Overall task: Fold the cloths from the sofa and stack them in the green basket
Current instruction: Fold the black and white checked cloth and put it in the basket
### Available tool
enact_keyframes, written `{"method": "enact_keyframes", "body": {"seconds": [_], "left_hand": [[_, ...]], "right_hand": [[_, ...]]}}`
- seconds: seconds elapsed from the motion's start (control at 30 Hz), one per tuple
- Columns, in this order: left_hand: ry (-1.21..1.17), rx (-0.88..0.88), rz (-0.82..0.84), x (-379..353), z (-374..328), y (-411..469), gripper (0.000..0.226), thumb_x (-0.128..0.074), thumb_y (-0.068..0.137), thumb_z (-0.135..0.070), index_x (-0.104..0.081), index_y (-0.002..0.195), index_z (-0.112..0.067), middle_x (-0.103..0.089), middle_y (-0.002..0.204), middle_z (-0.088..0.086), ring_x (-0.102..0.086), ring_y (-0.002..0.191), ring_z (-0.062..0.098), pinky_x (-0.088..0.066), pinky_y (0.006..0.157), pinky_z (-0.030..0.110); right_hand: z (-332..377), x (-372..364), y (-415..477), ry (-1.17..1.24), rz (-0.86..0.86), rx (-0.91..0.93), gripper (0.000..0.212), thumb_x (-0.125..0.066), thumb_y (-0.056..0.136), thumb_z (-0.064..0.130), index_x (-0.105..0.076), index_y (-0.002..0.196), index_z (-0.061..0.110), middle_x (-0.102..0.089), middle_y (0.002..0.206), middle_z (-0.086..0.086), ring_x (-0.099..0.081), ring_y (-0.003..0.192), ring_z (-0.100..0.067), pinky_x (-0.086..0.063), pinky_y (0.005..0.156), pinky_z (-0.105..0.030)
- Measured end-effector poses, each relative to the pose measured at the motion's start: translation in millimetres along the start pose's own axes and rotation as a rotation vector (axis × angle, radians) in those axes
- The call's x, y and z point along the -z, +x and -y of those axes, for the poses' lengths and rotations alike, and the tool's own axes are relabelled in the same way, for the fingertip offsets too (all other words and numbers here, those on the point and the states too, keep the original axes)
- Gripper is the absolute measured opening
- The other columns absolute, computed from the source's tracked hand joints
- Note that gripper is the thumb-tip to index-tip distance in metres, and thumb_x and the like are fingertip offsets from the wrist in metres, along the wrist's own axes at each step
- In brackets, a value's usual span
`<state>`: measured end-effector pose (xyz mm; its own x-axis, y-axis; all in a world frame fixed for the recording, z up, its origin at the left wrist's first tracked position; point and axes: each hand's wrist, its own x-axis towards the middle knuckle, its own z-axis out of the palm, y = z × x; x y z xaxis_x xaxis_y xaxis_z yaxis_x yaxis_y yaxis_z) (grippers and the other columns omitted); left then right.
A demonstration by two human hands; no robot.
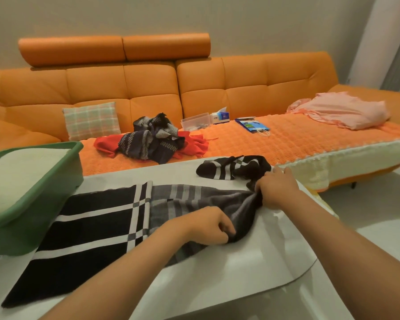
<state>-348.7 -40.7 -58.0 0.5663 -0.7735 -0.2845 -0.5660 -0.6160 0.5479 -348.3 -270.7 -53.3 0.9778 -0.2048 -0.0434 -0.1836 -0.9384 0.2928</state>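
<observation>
We log the cloth [97,227] on the tabletop [240,269], flat at its near-left end, bunched at the far-right. Long axis runs near-left to far-right; the gathered end points right. Both the left hand [208,227] and right hand [277,190] are curled, pinching that bunched end.

Risk, we judge: an uneven pull skews the fold or drags the near corner off the edge. The striped cloth [233,169] just beside the right hand could snag. The basket [39,215] sits left; a pile [153,142] lies on the sofa [240,88].
</observation>
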Motion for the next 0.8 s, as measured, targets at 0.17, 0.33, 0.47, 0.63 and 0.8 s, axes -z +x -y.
{"method": "enact_keyframes", "body": {"seconds": [0.17, 0.33, 0.47, 0.63, 0.8], "left_hand": [[-0.125, 0.015, -0.326, 23, -1, 30, 0.027, -0.049, 0.094, -0.024, -0.076, 0.093, -0.028, -0.072, 0.087, -0.008, -0.058, 0.065, 0.006, -0.051, 0.067, 0.028], [0.240, 0.175, -0.473, 49, 31, 73, 0.029, -0.047, 0.102, -0.026, -0.067, 0.122, -0.032, -0.061, 0.131, -0.008, -0.058, 0.116, 0.016, -0.047, 0.095, 0.035], [0.452, 0.182, -0.256, 60, 47, 96, 0.026, -0.060, 0.095, -0.029, -0.068, 0.119, -0.032, -0.063, 0.122, -0.007, -0.059, 0.110, 0.017, -0.041, 0.077, 0.027], [0.407, 0.155, -0.278, 78, 57, 115, 0.007, -0.059, 0.092, -0.025, -0.063, 0.098, -0.027, -0.066, 0.105, -0.005, -0.059, 0.098, 0.018, -0.044, 0.075, 0.029], [0.172, 0.158, -0.544, 79, 67, 124, 0.008, -0.052, 0.097, -0.024, -0.046, 0.103, -0.022, -0.058, 0.096, -0.001, -0.056, 0.089, 0.021, -0.043, 0.076, 0.035]], "right_hand": [[-1, 20, 11, 0.110, -0.202, 0.063, 0.025, -0.053, 0.094, 0.021, -0.074, 0.102, 0.030, -0.068, 0.106, 0.002, -0.053, 0.109, -0.024, -0.043, 0.096, -0.037], [15, 19, 40, 0.534, 0.024, 0.206, 0.027, -0.060, 0.095, 0.013, -0.074, 0.117, 0.023, -0.069, 0.119, 0.002, -0.064, 0.103, -0.018, -0.054, 0.094, -0.035], [11, 12, 55, 0.481, 0.168, 0.280, 0.007, -0.075, 0.084, 0.024, -0.080, 0.089, 0.023, -0.073, 0.089, 0.012, -0.066, 0.086, -0.009, -0.058, 0.077, -0.029], [8, 10, 80, 0.552, 0.168, 0.219, 0.011, -0.067, 0.086, 0.019, -0.076, 0.080, 0.019, -0.072, 0.081, 0.003, -0.067, 0.079, -0.015, -0.061, 0.077, -0.038], [21, 7, 97, 0.576, -0.286, 0.035, 0.007, -0.057, 0.093, 0.020, -0.055, 0.097, 0.014, -0.061, 0.082, -0.004, -0.060, 0.075, -0.024, -0.056, 0.076, -0.045]]}}
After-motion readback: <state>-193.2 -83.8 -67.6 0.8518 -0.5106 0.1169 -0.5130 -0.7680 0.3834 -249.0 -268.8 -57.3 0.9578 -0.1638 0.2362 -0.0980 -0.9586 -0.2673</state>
